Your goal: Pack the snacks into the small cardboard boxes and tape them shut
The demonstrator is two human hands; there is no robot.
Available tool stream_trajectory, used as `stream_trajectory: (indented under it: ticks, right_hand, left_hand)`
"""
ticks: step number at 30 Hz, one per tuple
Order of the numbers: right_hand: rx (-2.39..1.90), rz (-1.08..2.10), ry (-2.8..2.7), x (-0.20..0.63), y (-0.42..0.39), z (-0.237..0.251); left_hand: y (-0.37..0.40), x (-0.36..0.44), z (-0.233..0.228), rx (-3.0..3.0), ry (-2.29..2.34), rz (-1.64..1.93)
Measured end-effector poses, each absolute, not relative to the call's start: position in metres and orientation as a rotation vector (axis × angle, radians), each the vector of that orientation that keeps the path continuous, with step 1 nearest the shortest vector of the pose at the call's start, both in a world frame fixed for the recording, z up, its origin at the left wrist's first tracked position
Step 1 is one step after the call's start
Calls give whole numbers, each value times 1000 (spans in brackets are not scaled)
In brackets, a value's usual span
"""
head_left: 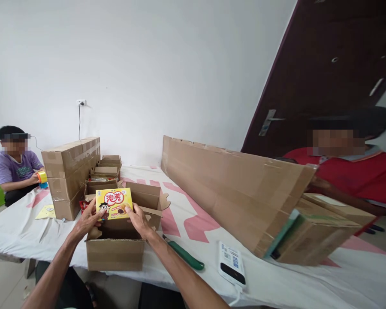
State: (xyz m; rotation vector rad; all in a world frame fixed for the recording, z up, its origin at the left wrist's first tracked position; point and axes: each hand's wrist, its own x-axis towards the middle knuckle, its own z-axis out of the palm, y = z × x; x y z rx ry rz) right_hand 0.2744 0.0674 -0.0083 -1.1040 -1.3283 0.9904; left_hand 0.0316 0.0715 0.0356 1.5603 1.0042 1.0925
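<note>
A yellow snack box (117, 198) with red lettering and a cartoon figure is held up between my two hands. My left hand (89, 216) grips its left side, thumb on the front face. On the other side, my right hand (139, 219) pinches the lower right edge, thumb also in front. Just below sits an open cardboard box (115, 254) with its inside in shadow; its contents cannot be made out. Another open carton (144, 195) stands right behind it. A green-handled tool (186, 256) lies on the table to the right of the box.
Taped cartons (64, 180) are stacked at the left, beside a row of open boxes (107, 169). A long cardboard panel (231, 189) divides the table. A white device (232, 266) with a cable lies in front. One person (16, 167) holds tape; another (357, 171) stands right.
</note>
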Motion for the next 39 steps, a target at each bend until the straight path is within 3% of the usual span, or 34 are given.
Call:
stream_trajectory:
  ticks: [39]
  right_hand:
    - [-1198,1109,-1260,276,95,-4]
  left_hand:
    - [106,32,26,1542,1042,1038]
